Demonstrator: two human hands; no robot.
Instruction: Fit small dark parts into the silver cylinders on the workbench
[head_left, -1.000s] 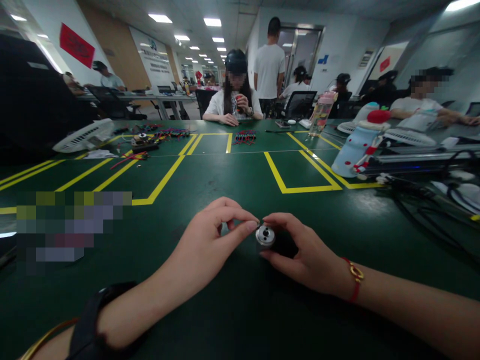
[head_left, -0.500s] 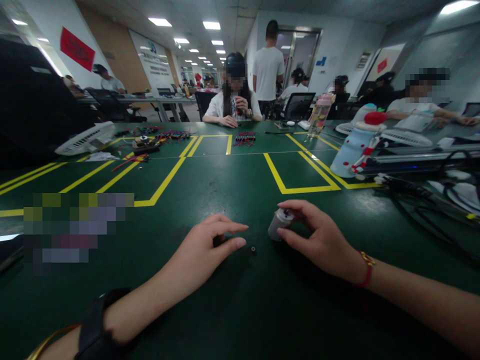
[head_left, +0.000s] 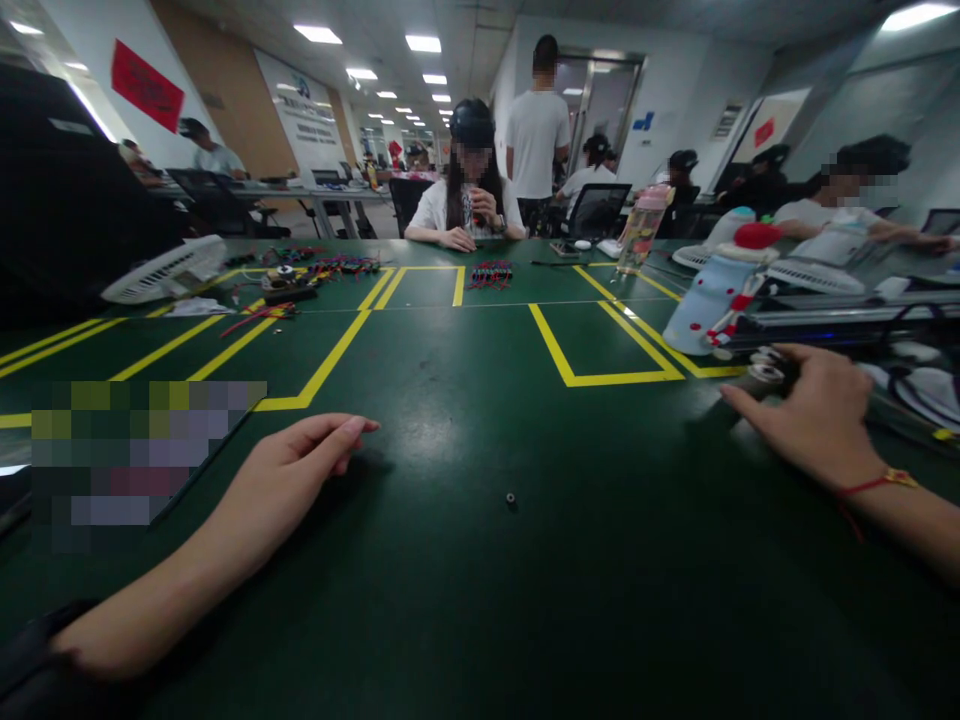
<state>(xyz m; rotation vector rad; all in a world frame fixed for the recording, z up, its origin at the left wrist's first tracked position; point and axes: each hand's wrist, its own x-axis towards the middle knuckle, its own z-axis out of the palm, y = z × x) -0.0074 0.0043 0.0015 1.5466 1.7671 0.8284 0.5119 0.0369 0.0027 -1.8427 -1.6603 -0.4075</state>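
Note:
My right hand (head_left: 821, 410) is at the right side of the green table, its thumb and fingers wrapped round a silver cylindrical motor (head_left: 765, 368). The motor is blurred, and part of it is hidden behind the fingers. On the left, my left hand (head_left: 311, 450) hovers low above the tabletop with thumb and fingers pressed together; I see nothing between them. A small dark ring-shaped part (head_left: 511, 499) lies on the table between the two hands, apart from both.
Yellow tape lines (head_left: 622, 380) mark the green table (head_left: 450, 600). A blue bottle (head_left: 705, 305) and black cables stand beyond my right hand. Wired parts (head_left: 491, 275) lie farther back, near a seated person (head_left: 465, 200). A white fan (head_left: 169, 270) is at the left.
My right hand has carried the motor to the right, away from the small ring. My left hand has drawn back to the left and its fingers have closed.

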